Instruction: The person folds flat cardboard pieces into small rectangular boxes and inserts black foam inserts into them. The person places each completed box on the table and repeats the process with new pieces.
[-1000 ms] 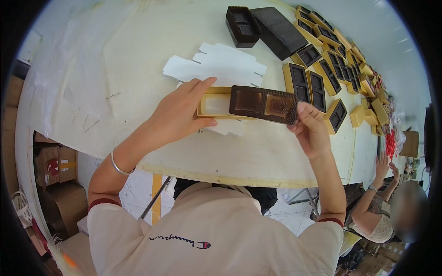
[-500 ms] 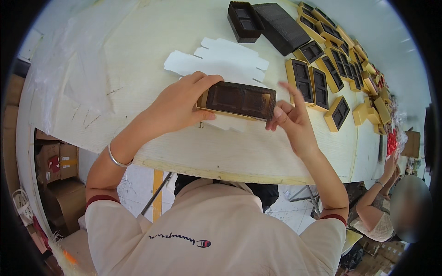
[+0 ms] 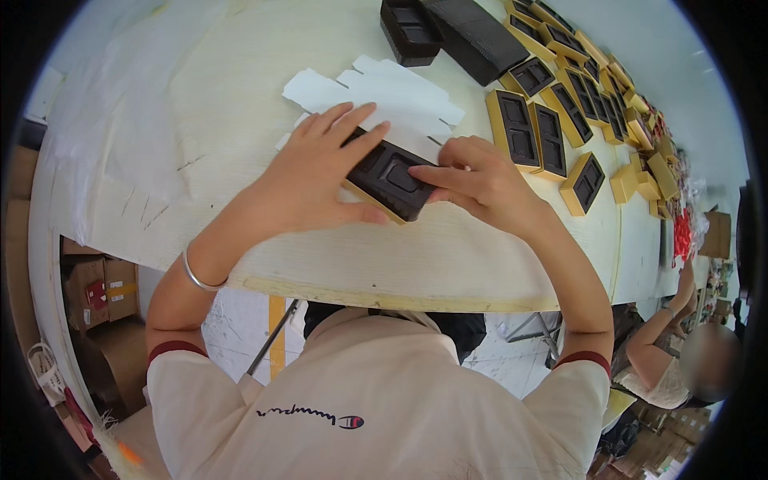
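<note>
A gold box with a black two-compartment plastic tray (image 3: 392,176) in it lies slanted in front of me on the table. My left hand (image 3: 320,172) steadies its left end, fingers spread across the far side and thumb along the near side. At the right end, my right hand (image 3: 492,188) presses on the tray, index finger over the compartment and thumb by the edge. The tray's left part is hidden under my left fingers. Just beyond lie flat white card blanks (image 3: 376,96).
Several gold boxes with black trays (image 3: 514,132) crowd the right side of the table. A stack of black trays (image 3: 478,40) lies at the back beside a loose black tray (image 3: 410,32). Clear plastic film (image 3: 112,120) covers the left. Another person's arm (image 3: 668,312) shows far right.
The box has turned and come down toward the table, its right end nearer me. My left hand has spread over it, and my right fingers have moved from its right edge onto the tray.
</note>
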`<action>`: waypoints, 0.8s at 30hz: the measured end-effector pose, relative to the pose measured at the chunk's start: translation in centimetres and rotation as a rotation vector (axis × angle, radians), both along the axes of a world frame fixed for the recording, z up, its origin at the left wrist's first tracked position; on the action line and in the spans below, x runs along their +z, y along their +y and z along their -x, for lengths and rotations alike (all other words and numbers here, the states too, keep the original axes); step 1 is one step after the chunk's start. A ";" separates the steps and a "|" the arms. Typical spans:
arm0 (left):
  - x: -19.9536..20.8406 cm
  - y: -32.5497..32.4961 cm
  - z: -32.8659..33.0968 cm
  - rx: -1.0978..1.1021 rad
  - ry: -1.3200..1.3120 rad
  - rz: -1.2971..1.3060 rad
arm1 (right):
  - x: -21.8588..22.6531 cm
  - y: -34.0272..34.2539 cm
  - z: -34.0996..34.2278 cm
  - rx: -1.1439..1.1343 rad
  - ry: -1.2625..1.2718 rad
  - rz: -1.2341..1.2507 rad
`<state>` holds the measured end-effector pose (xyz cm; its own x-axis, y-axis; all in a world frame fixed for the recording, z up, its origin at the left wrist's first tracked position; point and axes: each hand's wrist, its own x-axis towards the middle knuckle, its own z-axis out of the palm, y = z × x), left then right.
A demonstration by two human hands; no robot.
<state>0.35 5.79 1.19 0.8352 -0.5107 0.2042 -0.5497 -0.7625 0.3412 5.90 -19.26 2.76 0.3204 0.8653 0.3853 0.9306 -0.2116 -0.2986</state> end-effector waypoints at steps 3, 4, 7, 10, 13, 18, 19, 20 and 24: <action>0.0 -1.4 0.3 -0.020 0.024 0.006 | -0.3 0.4 0.3 0.018 -0.132 0.004; -0.1 -1.5 0.1 -0.016 0.031 -0.003 | -0.3 0.4 0.5 0.023 -0.173 0.015; 0.2 -1.3 -0.1 -0.036 0.078 0.004 | 0.4 0.7 1.1 0.027 -0.285 0.117; -0.1 -0.6 -0.4 -0.074 0.047 0.044 | 0.4 1.0 0.9 0.030 -0.091 0.120; -0.2 -0.7 -0.2 -0.064 -0.026 0.030 | 1.6 1.5 1.0 0.069 -0.139 0.225; 0.2 -1.3 0.1 -0.020 -0.012 0.012 | 0.9 1.6 1.0 0.057 -0.186 0.200; 0.0 -1.3 0.0 -0.017 -0.021 0.013 | 0.8 1.7 1.0 0.056 -0.182 0.183; -0.1 -1.3 0.0 -0.013 -0.030 0.013 | 0.8 1.7 0.8 0.061 -0.142 0.186; -0.1 -1.2 -0.3 -0.018 -0.025 0.025 | 1.4 1.7 0.1 0.080 -0.072 0.250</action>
